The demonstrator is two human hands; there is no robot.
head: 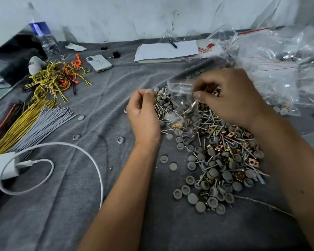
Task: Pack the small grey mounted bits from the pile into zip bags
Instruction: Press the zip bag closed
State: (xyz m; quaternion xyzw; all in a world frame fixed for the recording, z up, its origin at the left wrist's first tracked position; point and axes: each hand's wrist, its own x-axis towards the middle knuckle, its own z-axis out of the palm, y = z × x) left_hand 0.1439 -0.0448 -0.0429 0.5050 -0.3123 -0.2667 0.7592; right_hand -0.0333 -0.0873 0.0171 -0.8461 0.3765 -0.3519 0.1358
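Note:
A pile [216, 156] of small grey round caps, screws and copper clips lies on the grey cloth at centre right. Above its far end, my right hand [232, 95] pinches a small clear zip bag [181, 98] that holds a few parts. My left hand [143, 113] is just left of the bag, fingers curled with thumb against forefinger; whether it holds anything is hidden. A few loose grey caps [173, 166] lie scattered to the left of the pile.
A heap of clear zip bags [272, 69] fills the right back. Bundles of yellow, grey and orange wires [38, 120] lie at left, with a white charger and cable [49, 160]. A phone [99, 63], notebook [166, 50] and water bottle [43, 37] stand at the back.

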